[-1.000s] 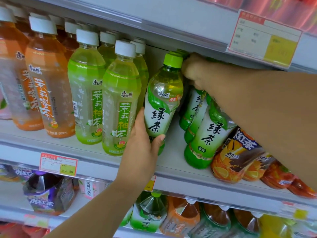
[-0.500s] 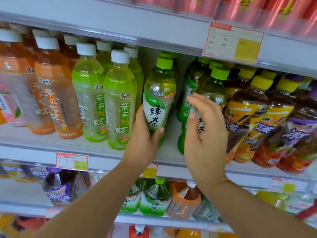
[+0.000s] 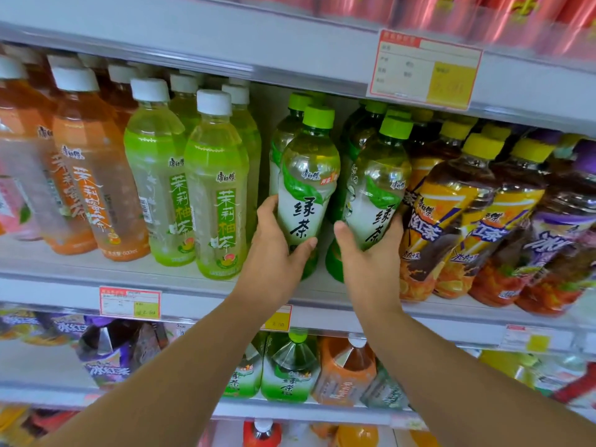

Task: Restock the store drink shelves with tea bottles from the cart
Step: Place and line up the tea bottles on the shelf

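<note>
Clear, rounded, green-capped plastic: the left bottle (image 3: 306, 201) is clasped by the curled left grip (image 3: 274, 253), the right bottle (image 3: 379, 201) wrapped by the right grip (image 3: 369, 262).

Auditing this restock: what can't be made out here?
Head view:
Lower labels of left green tea bottle and right green tea bottle: hidden by left hand, right hand.
Upper price tag print: blurred.
Red top-shelf packs: cut off by top edge.
Cart: out of frame.

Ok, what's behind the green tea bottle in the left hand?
One more green-capped bottle stands right behind the green tea bottle in the left hand; only its cap and shoulder show. Anything deeper in that row is covered.
</note>
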Motion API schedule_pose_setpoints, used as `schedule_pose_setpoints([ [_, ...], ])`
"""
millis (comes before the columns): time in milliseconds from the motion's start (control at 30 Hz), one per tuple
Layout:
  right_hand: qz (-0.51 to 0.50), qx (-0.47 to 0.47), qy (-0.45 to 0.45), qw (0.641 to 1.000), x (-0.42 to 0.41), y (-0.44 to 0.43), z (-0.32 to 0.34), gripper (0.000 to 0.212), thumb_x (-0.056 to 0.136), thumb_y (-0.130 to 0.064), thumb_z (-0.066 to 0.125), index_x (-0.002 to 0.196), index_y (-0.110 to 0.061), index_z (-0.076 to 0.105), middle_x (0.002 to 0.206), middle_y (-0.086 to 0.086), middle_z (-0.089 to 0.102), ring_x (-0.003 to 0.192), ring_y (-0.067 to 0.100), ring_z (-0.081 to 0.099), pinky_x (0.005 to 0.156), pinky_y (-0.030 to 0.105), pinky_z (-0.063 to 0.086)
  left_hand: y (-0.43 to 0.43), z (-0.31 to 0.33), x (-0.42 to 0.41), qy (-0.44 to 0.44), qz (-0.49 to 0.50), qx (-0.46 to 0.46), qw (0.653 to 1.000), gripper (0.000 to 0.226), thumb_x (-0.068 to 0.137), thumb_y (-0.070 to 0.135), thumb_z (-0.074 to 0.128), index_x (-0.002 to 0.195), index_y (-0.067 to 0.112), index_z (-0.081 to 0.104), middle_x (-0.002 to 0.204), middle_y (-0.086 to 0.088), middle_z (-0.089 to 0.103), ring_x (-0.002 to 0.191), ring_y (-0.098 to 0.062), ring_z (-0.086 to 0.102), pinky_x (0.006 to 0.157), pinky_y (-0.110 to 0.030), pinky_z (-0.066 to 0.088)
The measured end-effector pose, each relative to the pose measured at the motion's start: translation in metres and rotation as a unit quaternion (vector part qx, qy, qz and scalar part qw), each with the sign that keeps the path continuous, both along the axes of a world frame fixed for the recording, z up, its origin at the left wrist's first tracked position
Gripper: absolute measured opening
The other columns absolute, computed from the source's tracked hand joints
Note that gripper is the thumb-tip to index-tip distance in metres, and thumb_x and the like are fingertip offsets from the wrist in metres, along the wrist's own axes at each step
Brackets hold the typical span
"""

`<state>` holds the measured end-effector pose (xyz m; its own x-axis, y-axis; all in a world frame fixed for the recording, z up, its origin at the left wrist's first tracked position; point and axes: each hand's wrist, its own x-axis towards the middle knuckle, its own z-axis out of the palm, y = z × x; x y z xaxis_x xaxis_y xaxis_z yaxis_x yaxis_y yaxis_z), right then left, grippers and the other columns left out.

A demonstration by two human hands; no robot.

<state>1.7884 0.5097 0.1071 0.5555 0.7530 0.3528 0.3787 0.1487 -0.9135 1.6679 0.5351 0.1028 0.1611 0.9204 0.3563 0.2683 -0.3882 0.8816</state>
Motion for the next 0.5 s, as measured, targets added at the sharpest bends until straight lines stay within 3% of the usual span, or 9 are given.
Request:
schedule_pose_setpoints([
  [67,0.018,-0.022,0.046,0.999,0.005,0.006,0.010,0.092,0.075,-0.044,0.070,0.148,-0.022,0.019,0.145,-0.005,0.041,0.133,0.014,0.038,0.114,0.039,0.030,0.001,0.002,-0.002,0.003,-0.012,-0.002,1.000,0.074,0.088,0.013,0.063,0.142,0.019,0.013,0.126,0.007,0.048,0.118,-0.006,0.046,0.098,-0.021,0.039],
  [200,0.036,-0.049,0.070,0.996,0.011,0.009,0.015,0.071,0.079,-0.018,0.070,0.140,-0.019,0.032,0.123,-0.005,0.056,0.111,0.014,0.053,0.102,0.031,0.039,0.002,0.004,-0.003,0.005,-0.032,-0.014,0.999,0.073,0.090,0.012,0.061,0.141,0.022,0.010,0.115,0.017,0.045,0.108,0.004,0.045,0.080,0.001,0.036],
  [367,0.066,-0.055,0.028,0.996,0.012,0.006,0.009,0.063,0.080,-0.011,0.067,0.134,-0.018,0.034,0.104,-0.009,0.056,0.092,0.008,0.056,0.090,0.026,0.042,0.002,0.003,-0.004,-0.008,-0.031,-0.003,0.999,0.075,0.089,0.013,0.063,0.142,0.022,0.012,0.110,0.027,0.044,0.103,0.010,0.047,0.091,-0.010,0.038],
  [500,0.077,-0.031,0.013,0.996,0.016,0.010,0.009,0.077,0.070,-0.018,0.071,0.137,-0.025,0.033,0.116,-0.006,0.057,0.103,0.006,0.057,0.093,0.031,0.045,0.004,0.001,-0.005,-0.017,-0.029,-0.001,0.999,0.076,0.087,0.013,0.065,0.142,0.024,0.013,0.110,0.033,0.042,0.098,0.028,0.045,0.084,0.000,0.040],
])
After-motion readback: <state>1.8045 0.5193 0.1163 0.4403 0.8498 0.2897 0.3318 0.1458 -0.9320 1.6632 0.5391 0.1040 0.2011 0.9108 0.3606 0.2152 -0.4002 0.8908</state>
